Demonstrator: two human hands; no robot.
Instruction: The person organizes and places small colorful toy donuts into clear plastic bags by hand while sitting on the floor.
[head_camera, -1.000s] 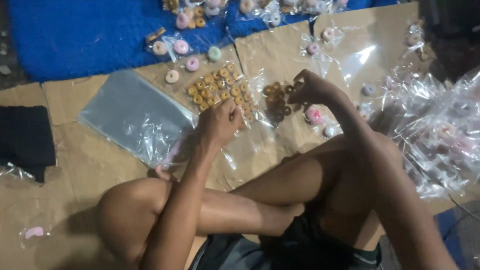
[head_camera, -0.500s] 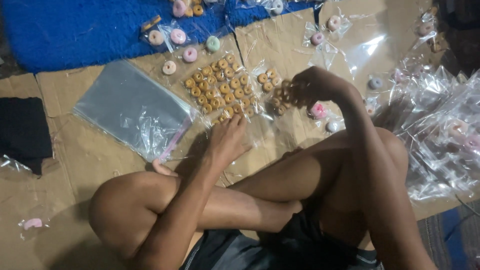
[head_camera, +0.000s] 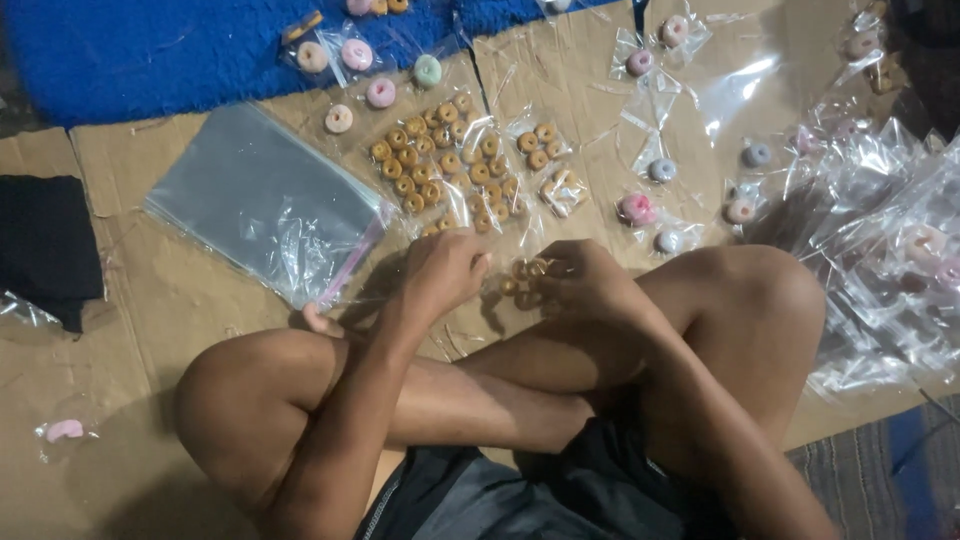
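I sit cross-legged on brown cardboard (head_camera: 150, 300). My left hand (head_camera: 445, 270) and my right hand (head_camera: 585, 282) meet just above my shins, and both pinch a small clear packet of brown rings (head_camera: 522, 283) between them. Just beyond the hands lies a spread of small brown ring-shaped pieces in clear wrap (head_camera: 445, 165). A smaller packet of brown rings (head_camera: 537, 148) lies to its right.
A flat stack of clear plastic bags (head_camera: 265, 200) lies at the left. Pastel ring pieces (head_camera: 380, 93) lie near a blue rug (head_camera: 150, 50), with bagged ones (head_camera: 637, 208) at right. A heap of clear bags (head_camera: 880, 250) fills the right. A black cloth (head_camera: 40, 245) lies at far left.
Both hands drew back from the spread of rings toward my legs. The right hand brought a small packet along, and the left hand came over and took hold of it too.
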